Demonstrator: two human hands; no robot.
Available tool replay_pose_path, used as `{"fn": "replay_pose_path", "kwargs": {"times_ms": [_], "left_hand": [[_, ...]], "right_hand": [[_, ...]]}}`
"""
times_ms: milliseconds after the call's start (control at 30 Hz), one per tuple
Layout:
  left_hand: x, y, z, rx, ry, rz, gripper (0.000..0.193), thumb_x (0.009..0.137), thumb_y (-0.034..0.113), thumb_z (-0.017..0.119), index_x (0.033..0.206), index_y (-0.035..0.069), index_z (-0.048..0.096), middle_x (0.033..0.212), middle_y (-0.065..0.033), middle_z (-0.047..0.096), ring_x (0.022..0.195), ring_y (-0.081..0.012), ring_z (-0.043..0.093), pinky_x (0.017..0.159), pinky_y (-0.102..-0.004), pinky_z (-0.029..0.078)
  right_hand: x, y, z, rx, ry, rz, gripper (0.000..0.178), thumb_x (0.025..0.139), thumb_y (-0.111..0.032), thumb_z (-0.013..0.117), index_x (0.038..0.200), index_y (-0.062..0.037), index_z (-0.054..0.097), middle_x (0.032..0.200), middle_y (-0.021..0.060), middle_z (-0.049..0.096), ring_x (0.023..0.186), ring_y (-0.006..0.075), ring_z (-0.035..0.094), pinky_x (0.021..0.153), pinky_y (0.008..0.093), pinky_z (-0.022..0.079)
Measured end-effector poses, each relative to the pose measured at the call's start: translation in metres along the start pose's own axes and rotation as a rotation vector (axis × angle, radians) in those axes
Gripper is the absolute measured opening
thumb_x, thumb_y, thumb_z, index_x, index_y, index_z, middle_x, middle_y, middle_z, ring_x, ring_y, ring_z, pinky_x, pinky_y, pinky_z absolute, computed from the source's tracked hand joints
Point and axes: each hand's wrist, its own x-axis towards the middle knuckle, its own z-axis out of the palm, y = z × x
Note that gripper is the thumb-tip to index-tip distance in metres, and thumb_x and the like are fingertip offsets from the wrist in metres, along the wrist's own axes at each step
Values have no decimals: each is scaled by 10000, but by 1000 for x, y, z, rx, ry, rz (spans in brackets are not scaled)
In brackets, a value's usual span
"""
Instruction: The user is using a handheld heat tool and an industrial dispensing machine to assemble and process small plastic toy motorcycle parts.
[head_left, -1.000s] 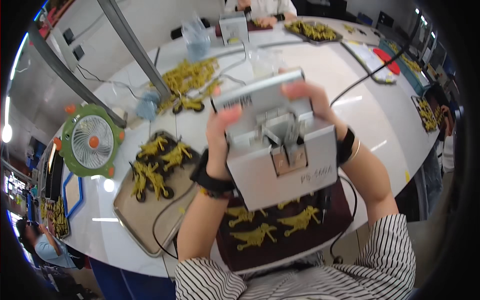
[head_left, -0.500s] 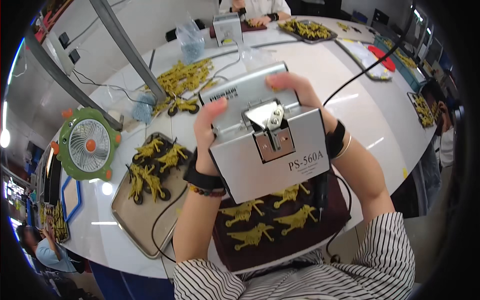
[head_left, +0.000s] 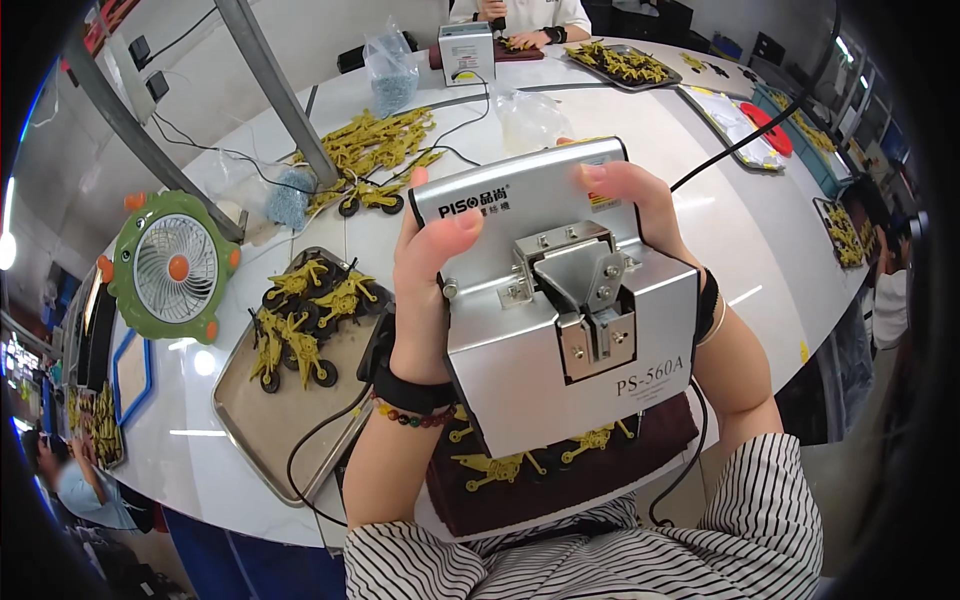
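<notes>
A silver metal screw feeder (head_left: 530, 400) is held up in front of me, tilted so its top and front show. My left hand (head_left: 425, 260) grips its left side, with the thumb over the top panel. My right hand (head_left: 645, 205) is closed around the right side, its thumb on the panel near a small label. Below the feeder, yellow plastic pieces (head_left: 495, 470) lie on a dark red mat (head_left: 490, 510), partly hidden by it. To the left, a metal tray (head_left: 300, 420) holds several yellow pieces with black wheels (head_left: 300, 340).
A green fan (head_left: 172, 265) stands at the left, near a metal post (head_left: 275, 90). Beyond lie a heap of yellow parts (head_left: 375, 145) and a plastic bag (head_left: 390, 80). Across the table, a person (head_left: 530, 20) works beside another silver box (head_left: 467, 55). Black cables run past both forearms.
Both hands have shifted the screw feeder slightly right and tipped it, so more of its top shows and it looks larger. It now covers more of the yellow pieces on the mat.
</notes>
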Motion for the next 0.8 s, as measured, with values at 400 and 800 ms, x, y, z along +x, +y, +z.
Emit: {"fn": "replay_pose_path", "kwargs": {"times_ms": [400,800], "left_hand": [[-15,8,16,-61,39,-11,740,766,191,620,1400,-34,312,1089,-109,562,999,-177,556,898,-298,442],[7,-13,-11,-174,-28,-236,451,838,301,567,1174,2,549,1060,-143,640,933,-237,636,826,-353,519]], "right_hand": [[-4,-26,-16,178,-81,286,288,886,-205,585,1093,-13,641,999,65,620,957,122,570,857,252,439],[7,-17,4,406,-62,614,435,835,-363,601,1060,8,567,911,99,629,749,152,616,657,279,512]]}}
